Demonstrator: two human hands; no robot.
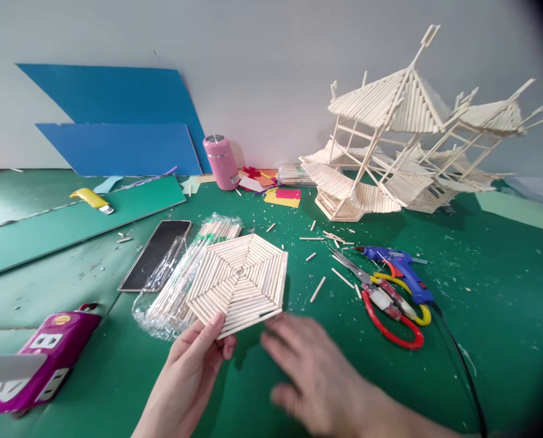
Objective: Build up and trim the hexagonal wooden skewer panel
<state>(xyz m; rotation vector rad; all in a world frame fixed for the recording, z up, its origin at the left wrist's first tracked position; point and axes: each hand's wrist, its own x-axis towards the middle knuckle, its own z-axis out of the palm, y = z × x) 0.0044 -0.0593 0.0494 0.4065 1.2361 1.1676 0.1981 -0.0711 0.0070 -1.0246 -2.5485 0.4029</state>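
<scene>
Between thumb and fingers, my left hand [198,353] grips the lower edge of a hexagonal panel [241,277] made of thin wooden sticks laid in rings. A small dark gap shows near the panel's lower right edge. My right hand [312,371], blurred, is just below that corner with its fingers apart, and I see nothing in it. Behind the panel lies a clear plastic bag of wooden sticks [175,298]. To the right are scissors [383,304] with red and yellow handles, touching a blue glue gun [401,267].
A wooden stick pavilion model [385,152] stands at the back right. Loose stick pieces [317,289] dot the green table. On the left are a phone [157,252], a purple case [47,353] and a yellow cutter [91,198]. A pink flask [221,161] and blue boards [125,149] stand by the wall.
</scene>
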